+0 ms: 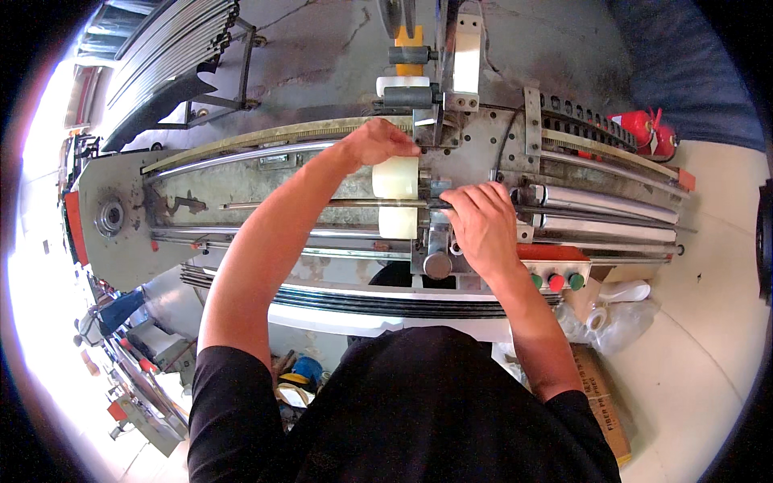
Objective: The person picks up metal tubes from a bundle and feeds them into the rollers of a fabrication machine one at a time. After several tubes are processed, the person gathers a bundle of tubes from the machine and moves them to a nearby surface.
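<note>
My left hand (380, 145) reaches over the machine, its fingers pinched together at the far edge of a cream-coloured roll (397, 179). Whatever lies between those fingertips is too small to make out. A slim metal rod (346, 203) runs lengthwise across the roll and on to the right. Just right of the roll, my right hand (488, 225) is closed over this rod, knuckles up, its fingertips partly hidden. Close below that hand, a bracket carries a round metal knob (437, 266).
The long machine bed has a grey end plate (113, 217) at left and shiny rollers (608, 204) at right. A red control box (555, 254) with several buttons sits near my right forearm. Black rods (386, 303) lie along the near side. Fire extinguishers (644, 130) stand at far right.
</note>
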A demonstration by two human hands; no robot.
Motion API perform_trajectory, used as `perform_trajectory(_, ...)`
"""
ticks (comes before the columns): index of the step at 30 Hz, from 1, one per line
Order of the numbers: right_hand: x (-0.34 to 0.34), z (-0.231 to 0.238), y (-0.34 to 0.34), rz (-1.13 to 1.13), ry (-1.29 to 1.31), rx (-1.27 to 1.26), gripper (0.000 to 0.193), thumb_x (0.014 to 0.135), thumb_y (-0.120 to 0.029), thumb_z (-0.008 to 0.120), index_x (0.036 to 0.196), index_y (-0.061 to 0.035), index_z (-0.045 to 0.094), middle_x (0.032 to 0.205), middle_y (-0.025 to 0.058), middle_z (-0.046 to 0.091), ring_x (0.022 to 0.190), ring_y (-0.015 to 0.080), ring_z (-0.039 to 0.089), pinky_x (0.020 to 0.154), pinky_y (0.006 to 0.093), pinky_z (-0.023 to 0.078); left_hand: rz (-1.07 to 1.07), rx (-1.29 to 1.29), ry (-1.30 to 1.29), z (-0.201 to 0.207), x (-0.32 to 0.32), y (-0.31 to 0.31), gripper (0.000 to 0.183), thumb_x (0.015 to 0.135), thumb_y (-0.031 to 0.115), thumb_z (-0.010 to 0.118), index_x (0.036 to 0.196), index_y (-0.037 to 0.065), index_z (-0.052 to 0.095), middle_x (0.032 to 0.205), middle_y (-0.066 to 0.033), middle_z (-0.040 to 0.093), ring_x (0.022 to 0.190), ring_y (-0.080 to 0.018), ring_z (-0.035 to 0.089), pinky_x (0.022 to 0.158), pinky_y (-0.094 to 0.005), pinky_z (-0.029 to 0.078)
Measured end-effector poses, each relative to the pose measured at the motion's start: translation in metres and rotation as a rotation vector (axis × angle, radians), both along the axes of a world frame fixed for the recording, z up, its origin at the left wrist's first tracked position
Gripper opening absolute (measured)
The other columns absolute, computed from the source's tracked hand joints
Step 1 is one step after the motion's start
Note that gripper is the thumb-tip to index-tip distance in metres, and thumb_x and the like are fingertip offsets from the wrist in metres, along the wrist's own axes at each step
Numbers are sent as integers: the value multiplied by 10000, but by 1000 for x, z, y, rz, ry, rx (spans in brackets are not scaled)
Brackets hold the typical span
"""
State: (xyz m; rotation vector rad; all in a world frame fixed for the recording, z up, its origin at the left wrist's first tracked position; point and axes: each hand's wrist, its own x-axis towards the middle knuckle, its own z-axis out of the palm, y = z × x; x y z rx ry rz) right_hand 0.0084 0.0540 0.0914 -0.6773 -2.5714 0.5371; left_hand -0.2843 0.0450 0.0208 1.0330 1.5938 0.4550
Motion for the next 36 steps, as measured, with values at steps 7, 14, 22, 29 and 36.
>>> perform_trajectory(7,10,2,-11,15,7,-69,292,795,-94,846,1069,-86,746,1003,65,748,996,277,692,999,443,490,3,-192,97,-47,-53,-54,280,935,225,802,1150,48,825,998,-68,812,860,-155,752,779,-332,642)
perform_trajectory(14,25,0,-29,51,0,-107,326,770,-91,867,1074,-89,749,999,55,748,978,273,689,980,434,496,-96,-291,-60,-35,3,-101,191,907,174,781,1005,20,838,867,-99,804,788,-155,762,721,-296,628)
perform_trajectory(22,27,-6,-32,45,-3,-96,295,791,-90,852,1067,-86,748,997,57,748,981,274,687,986,446,496,40,-269,-41,45,20,-111,311,921,39,747,1222,23,670,965,-66,788,819,-145,738,697,-287,597)
perform_trajectory(29,20,-3,-25,42,-10,-114,267,803,-92,835,1055,-81,749,972,68,744,969,285,687,980,453,494,215,-171,-206,118,19,-97,449,970,160,819,1286,5,540,976,-112,778,874,-149,737,730,-296,595)
perform_trajectory(36,8,-9,-9,29,-27,-90,247,828,-98,795,1073,-84,766,1023,64,760,1017,271,701,992,425,490,420,-104,-253,117,59,-106,421,985,91,778,1308,1,522,997,-142,791,861,-174,749,768,-304,622)
